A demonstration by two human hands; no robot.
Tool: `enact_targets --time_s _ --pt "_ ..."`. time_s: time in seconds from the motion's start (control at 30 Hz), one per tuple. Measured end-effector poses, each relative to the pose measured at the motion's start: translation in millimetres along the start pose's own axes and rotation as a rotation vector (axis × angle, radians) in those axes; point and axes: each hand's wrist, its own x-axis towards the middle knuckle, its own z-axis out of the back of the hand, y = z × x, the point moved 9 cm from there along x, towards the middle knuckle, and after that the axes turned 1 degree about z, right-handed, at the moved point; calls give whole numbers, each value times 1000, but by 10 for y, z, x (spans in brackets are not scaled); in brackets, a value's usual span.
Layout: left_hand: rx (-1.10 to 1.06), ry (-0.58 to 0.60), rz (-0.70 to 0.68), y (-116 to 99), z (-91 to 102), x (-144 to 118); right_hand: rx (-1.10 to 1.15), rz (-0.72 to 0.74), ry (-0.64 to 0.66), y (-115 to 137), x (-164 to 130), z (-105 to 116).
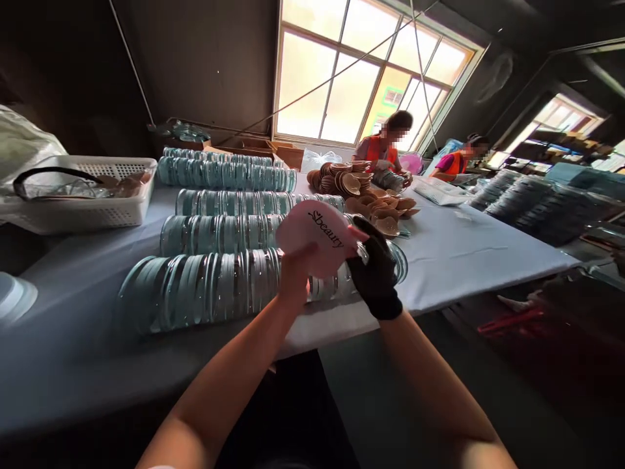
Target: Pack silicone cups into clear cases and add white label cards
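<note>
At frame centre, the bare left hand (294, 270) and black-gloved right hand (375, 266) both pinch a pink "beauty" card (317, 242). Behind it, rows of clear discs (215, 234) cross the pale table (463, 254). A white basket (78, 195) sits upper left; tan cups (375, 205) and two seated people lie beyond, under a bright window (342, 78).

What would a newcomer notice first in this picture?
A pink card printed "beauty" stands out at the centre, held between the bare left hand and the black-gloved right hand. Behind it, long rows of clear teal-edged discs lie across the table, with a heap of tan cups farther back.
</note>
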Motion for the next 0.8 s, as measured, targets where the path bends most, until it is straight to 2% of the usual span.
enact_targets --time_s 0.03,0.1,0.13,0.23,0.27,0.33,0.43,0.5,0.57,0.67,0.73,0.8 --pt "-5 28 -20 -59 17 -56 33 -3 0 73 -60 -36" --pt "-24 47 -40 -146 51 -139 61 -119 -34 43 -182 -19" --pt "-37 23 -31 -171 86 -158 38 -216 -97 -29 -263 81" --pt "-110 -30 -6 -259 145 -104 -117 -504 -318 -184 -683 613" --pt "-141 -30 -17 -308 139 -46 -171 -567 -308 -179 -843 748" --pt "-186 -15 -41 -389 93 117 -292 -667 -105 -148 -1146 823" --pt "-196 -43 -46 -388 44 381 -344 -690 320 -66 -1502 539" --pt "-187 -120 -4 -284 88 492 -345 -658 499 -31 -1570 262" --pt "-197 -196 50 -160 167 525 -355 -628 568 -52 -1456 7" --pt "-227 -190 56 -100 216 511 -334 -518 653 -94 -1102 -367" --pt "-236 -168 31 -133 219 490 -387 -436 682 -114 -888 -496" --pt "-242 -186 38 -153 229 464 -446 -388 657 -120 -761 -502"
